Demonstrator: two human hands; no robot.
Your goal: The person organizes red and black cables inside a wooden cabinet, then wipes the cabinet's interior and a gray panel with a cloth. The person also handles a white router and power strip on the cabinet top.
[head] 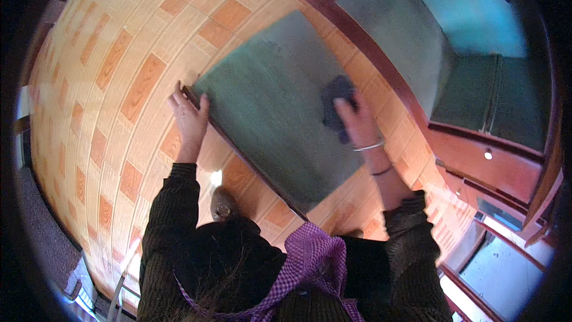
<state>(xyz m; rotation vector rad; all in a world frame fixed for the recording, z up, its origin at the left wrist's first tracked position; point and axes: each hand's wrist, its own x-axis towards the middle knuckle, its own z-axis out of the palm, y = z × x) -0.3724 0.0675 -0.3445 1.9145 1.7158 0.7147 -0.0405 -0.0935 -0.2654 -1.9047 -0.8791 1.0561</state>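
Note:
A flat green panel (272,112) with a dark edge is held tilted in front of me, above the tiled floor. My left hand (190,112) grips its left corner, thumb on the face and fingers around the edge. On the right part of the panel, my right hand (357,116) presses a dark crumpled cloth (337,103) against the surface; the hand is slightly blurred. A bangle circles the right wrist. The panel's near corner meets the purple checked scarf (317,246) hanging at my chest. What supports the panel from below is hidden.
Wood-patterned tiles (143,85) cover the floor. At the right stands a reddish-brown wooden cabinet or frame (402,89) with green inner panels and a round knob (488,154). A shoe (223,203) shows below the panel. A dark textured mat or rug (44,228) lies at the far left.

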